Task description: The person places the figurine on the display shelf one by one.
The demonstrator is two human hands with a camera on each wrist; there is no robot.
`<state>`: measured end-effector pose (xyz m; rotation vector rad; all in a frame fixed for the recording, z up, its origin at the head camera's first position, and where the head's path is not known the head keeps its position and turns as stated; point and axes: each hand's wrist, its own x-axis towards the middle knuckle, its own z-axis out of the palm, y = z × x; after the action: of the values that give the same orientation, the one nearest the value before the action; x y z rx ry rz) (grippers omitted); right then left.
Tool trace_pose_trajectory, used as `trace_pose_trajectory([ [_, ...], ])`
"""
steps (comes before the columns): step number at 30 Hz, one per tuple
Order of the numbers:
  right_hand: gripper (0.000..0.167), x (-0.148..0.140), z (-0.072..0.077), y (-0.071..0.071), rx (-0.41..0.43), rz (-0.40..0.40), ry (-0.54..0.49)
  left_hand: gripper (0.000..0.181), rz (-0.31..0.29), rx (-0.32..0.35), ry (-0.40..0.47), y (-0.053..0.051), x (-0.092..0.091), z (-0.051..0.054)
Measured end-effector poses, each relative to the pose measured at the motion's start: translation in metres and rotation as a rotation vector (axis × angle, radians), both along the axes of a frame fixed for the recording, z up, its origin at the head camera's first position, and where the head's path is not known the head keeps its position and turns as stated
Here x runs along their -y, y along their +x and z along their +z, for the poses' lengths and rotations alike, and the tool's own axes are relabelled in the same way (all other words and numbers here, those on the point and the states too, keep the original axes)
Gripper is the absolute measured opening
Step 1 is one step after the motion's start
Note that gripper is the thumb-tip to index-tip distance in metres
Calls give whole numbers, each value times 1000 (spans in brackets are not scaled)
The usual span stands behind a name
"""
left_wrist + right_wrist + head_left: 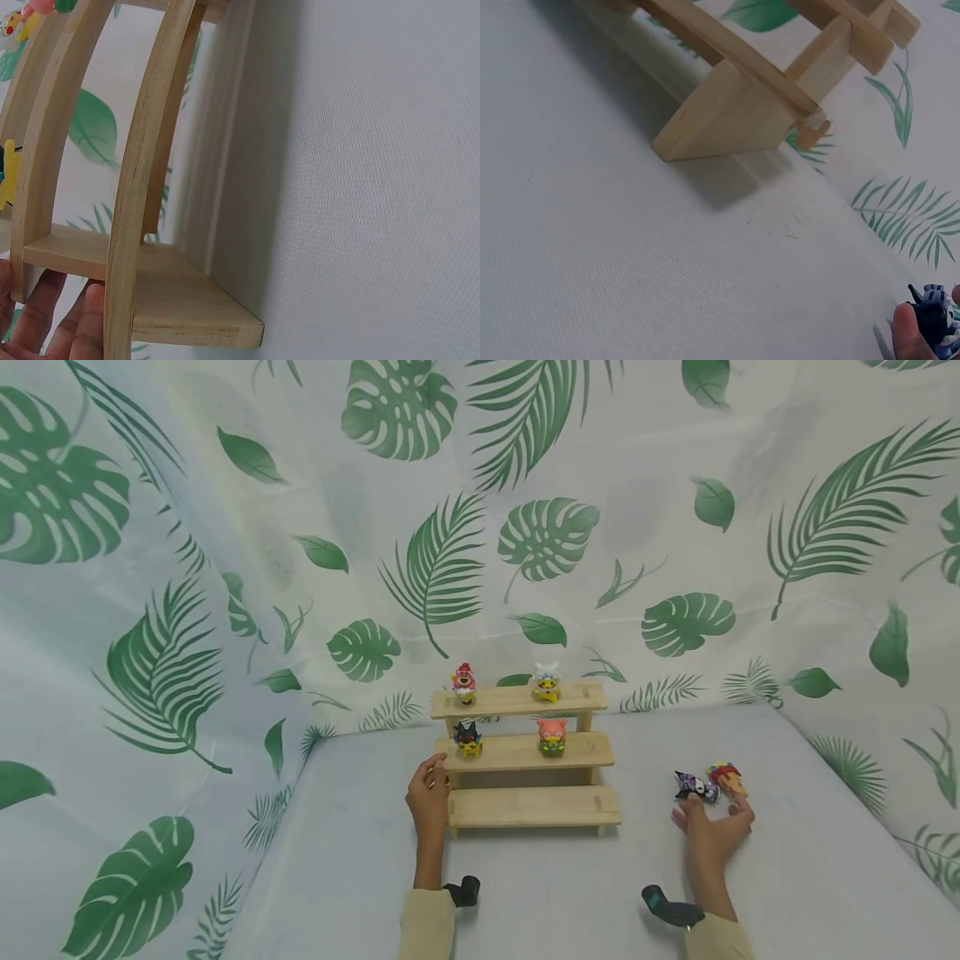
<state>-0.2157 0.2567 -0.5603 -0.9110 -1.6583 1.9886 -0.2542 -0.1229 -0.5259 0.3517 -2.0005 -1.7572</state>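
A three-tier wooden display stand [534, 807] stands on the table. My left hand [429, 789] is at the left end of its middle tier; in the left wrist view its fingers [39, 311] curl beneath that board, with the thumb on the other side. To the right of the stand, my right hand [708, 835] pinches a purple-and-black figurine [699, 786]. In the right wrist view this figurine [933, 319] shows between thumb and finger, partly cut off by the frame. An orange figurine with a red-and-blue top [729, 778] lies just beyond the right fingers.
On the top tier are a red-and-pink figurine [464, 685] and a white-and-yellow one [547, 682]. The middle tier carries a black-eared figurine [468, 739] and a pink one [552, 737]. Leaf-patterned cloth [622, 468] hangs behind the table [555, 893] and at both sides.
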Motion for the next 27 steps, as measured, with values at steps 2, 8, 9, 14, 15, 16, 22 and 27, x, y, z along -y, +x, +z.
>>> trace_pose_trajectory([
  [2,67,-1,-4,-4,12,9,17,22,-2,2,2,0,0,0],
  [8,68,-5,-7,-13,37,43,28,22,-1,0,-9,1,-1,2],
  [9,68,-6,-7,-14,39,50,31,22,0,-1,-12,1,-1,2],
  [14,69,-8,-9,-21,93,67,84,22,1,5,-5,1,-1,2],
  [15,69,-8,-9,-22,102,67,91,22,2,8,-2,1,-1,2],
  [16,69,-8,-9,-23,113,68,95,22,2,10,-1,1,-1,2],
  [22,69,-8,-7,-27,148,74,128,22,11,19,-8,-1,-1,1],
  [27,66,-8,-11,-31,144,48,137,22,13,20,-13,-1,-1,1],
])
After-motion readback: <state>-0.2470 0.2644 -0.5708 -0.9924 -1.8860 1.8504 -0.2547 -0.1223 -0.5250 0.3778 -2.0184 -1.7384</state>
